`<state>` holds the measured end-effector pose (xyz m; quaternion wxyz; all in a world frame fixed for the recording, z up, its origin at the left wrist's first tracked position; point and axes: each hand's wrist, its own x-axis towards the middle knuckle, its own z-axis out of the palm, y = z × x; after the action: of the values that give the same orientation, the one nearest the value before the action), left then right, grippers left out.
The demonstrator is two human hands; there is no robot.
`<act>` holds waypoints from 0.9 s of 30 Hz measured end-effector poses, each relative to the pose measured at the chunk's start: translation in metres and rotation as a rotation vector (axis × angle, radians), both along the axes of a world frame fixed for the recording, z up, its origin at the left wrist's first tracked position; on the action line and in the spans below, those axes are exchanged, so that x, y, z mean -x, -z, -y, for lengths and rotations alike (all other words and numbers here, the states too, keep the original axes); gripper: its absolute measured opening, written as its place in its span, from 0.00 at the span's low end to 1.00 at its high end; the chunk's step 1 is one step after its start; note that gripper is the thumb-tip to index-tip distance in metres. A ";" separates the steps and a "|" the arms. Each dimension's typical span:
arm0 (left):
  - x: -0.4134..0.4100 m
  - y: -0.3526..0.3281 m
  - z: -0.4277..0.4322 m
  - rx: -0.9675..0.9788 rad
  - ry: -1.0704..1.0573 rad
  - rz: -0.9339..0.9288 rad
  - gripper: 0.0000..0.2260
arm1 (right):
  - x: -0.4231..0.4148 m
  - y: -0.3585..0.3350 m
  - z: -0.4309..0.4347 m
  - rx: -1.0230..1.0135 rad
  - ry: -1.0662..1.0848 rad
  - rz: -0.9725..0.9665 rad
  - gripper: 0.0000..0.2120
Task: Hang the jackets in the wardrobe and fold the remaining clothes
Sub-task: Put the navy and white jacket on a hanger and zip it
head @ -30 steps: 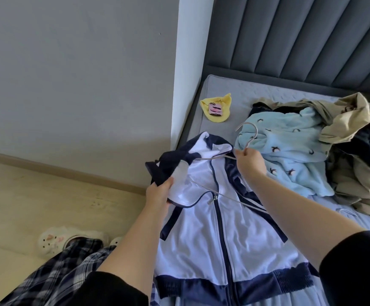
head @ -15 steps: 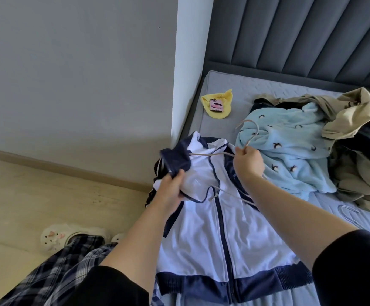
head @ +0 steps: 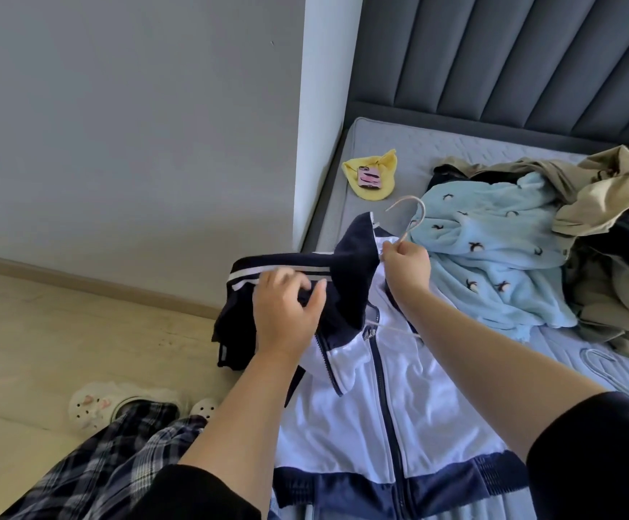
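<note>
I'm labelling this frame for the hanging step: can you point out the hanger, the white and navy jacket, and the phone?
hanger (head: 414,215): head view, on the curved hook above the right hand.
white and navy jacket (head: 346,425): head view, on the white front panel.
phone (head: 368,177): head view, on its pink patterned case.

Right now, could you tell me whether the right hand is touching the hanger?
Touching. The head view shows the right hand pinching the hanger just below its hook, above the jacket.

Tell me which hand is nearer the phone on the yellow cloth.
Right. The right hand pinches the hanger's neck just below the phone; the left hand grips the jacket's navy shoulder, farther away.
</note>
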<state>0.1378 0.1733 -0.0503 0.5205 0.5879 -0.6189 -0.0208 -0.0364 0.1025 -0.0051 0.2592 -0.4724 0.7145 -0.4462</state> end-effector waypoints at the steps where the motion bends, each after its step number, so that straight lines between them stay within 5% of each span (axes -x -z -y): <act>1: -0.001 -0.003 0.001 0.045 -0.003 0.103 0.17 | -0.004 -0.002 -0.003 0.027 -0.032 -0.030 0.15; 4: -0.001 -0.008 0.005 -0.228 0.105 0.283 0.30 | -0.019 -0.009 -0.011 0.106 -0.155 -0.142 0.17; 9: -0.003 0.001 0.005 -0.325 0.123 0.065 0.06 | -0.049 -0.026 -0.024 0.321 -0.492 -0.478 0.19; 11: -0.006 0.002 0.007 -0.330 0.068 0.035 0.05 | -0.055 -0.029 -0.024 0.377 -0.568 -0.523 0.19; 13: -0.007 0.003 0.007 -0.347 0.019 0.014 0.06 | -0.057 -0.026 -0.020 0.446 -0.549 -0.518 0.08; 18: -0.011 0.011 0.012 -0.439 -0.119 -0.126 0.09 | -0.041 -0.001 -0.011 0.639 -0.215 -0.476 0.05; 23: -0.018 0.019 0.025 -0.626 -0.212 -0.343 0.14 | -0.004 0.056 0.005 0.157 -0.004 -0.404 0.06; 27: -0.019 0.028 0.031 -0.621 -0.184 -0.389 0.13 | 0.002 0.078 0.022 -0.222 -0.117 -0.315 0.12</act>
<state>0.1563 0.1424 -0.0783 0.4247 0.7559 -0.4174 -0.2719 -0.0380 0.0802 -0.0835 0.2202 -0.5457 0.7623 -0.2694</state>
